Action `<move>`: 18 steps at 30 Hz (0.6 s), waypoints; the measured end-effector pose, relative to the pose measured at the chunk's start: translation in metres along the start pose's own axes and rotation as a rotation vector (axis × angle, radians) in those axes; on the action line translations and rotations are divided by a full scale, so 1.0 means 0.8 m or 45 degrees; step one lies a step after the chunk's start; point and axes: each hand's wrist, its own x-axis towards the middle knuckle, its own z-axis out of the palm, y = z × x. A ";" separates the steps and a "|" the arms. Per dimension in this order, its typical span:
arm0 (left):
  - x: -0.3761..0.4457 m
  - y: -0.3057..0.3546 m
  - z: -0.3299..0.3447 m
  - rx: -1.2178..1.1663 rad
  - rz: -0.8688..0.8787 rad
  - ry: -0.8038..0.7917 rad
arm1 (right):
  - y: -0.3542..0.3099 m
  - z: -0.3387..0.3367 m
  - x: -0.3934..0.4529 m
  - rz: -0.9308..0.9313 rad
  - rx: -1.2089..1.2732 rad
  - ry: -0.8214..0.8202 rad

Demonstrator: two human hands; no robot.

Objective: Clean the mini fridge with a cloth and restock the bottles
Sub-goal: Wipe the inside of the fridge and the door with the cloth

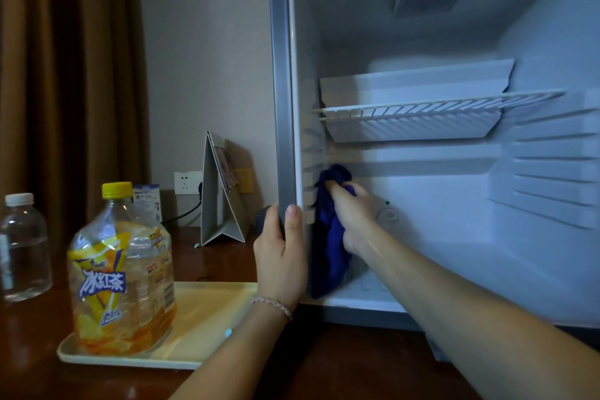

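Dark wooden table (341, 367) carries the open mini fridge (282, 107). Right hand (354, 214) grips a blue cloth (328, 247) against the inner left wall. Left hand (281, 256) clasps the fridge's front edge. At 9 o'clock: tea bottle (121, 273) on a cream tray (201, 328); water bottle (22, 247) beside it.

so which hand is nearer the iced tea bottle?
Left. The left hand grips the fridge's front edge, beside the iced tea bottle; the right hand is inside, holding the cloth.
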 end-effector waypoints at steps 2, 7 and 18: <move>0.001 0.002 0.000 0.000 -0.022 0.011 | -0.007 -0.004 -0.025 -0.106 -0.045 -0.036; 0.001 -0.003 0.000 0.001 -0.048 0.013 | -0.031 -0.011 -0.079 -0.386 -0.106 -0.171; -0.003 0.005 0.005 0.051 0.007 0.057 | -0.057 0.001 -0.059 -0.256 -0.051 -0.231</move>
